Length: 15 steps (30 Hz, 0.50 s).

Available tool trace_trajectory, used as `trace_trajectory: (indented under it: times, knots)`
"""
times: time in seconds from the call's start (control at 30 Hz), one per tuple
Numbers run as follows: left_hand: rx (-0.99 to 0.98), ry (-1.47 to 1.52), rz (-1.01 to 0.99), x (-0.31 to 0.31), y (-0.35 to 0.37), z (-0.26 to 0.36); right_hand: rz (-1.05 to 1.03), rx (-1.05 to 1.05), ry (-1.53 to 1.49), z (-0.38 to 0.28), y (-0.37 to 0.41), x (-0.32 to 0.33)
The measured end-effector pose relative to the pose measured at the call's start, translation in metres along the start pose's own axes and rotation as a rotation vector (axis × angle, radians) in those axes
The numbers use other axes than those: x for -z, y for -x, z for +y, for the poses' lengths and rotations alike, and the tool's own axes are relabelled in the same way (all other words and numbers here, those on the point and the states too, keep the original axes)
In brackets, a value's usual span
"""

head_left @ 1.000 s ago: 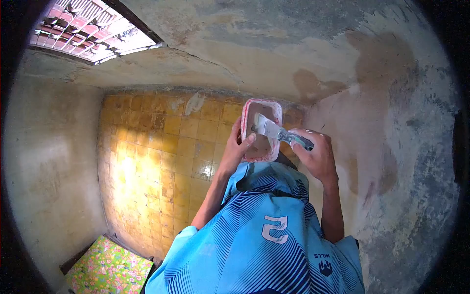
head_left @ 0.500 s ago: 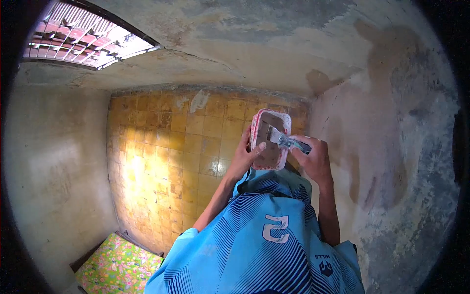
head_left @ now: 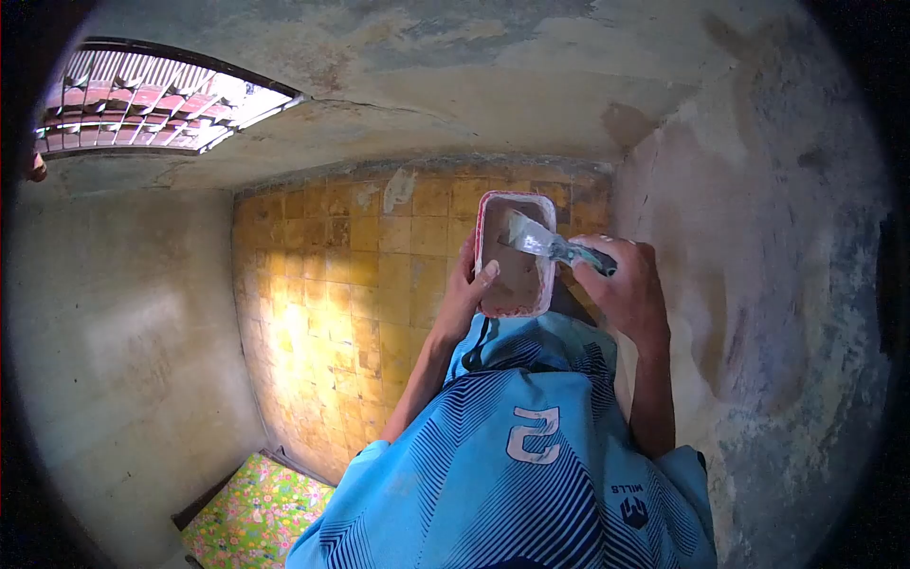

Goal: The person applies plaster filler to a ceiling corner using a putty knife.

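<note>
My left hand grips a rectangular plastic tub by its left side, the thumb hooked over the rim. Red shows along the tub's whitish, smeared edge. Greyish-brown paste coats the inside. In my right hand is a putty knife, its handle wrapped by my fingers. The metal blade reaches over the tub's right rim and lies above the paste in the upper half, with some pale paste on its tip. Both hands are in front of my blue shirt.
Yellow floor tiles spread below, sunlit at left. A patched, stained wall rises close on my right. At upper left is a barred window. A flowered green mattress or cloth lies at lower left.
The putty knife's blade has swung up and leftward, with more of its metal face showing. The tub sits slightly higher and further left in view. My right hand has shifted right.
</note>
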State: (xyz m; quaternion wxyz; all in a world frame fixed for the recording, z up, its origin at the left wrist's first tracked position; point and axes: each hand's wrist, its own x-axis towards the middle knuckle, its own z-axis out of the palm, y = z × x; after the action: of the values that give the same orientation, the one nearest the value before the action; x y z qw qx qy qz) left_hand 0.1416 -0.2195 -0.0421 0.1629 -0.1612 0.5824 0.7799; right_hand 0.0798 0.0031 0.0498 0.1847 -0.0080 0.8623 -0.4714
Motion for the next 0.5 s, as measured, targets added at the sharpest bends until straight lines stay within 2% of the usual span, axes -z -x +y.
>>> trace_trajectory:
  times: [0.13,0.33,0.43,0.5]
  knots:
    - [-0.002,-0.093,-0.012,-0.008,0.006,-0.004,0.049,0.067,0.073,0.010,0.000,-0.011]
    - [0.007,-0.163,-0.047,-0.014,0.007,-0.005,0.074,0.048,0.104,0.009,0.000,-0.014]
    - [0.017,-0.217,-0.042,-0.010,0.007,-0.009,-0.095,-0.066,0.052,0.006,-0.002,-0.013]
    - [0.034,-0.216,-0.041,-0.005,0.005,-0.014,-0.090,-0.038,0.004,0.014,-0.001,-0.017]
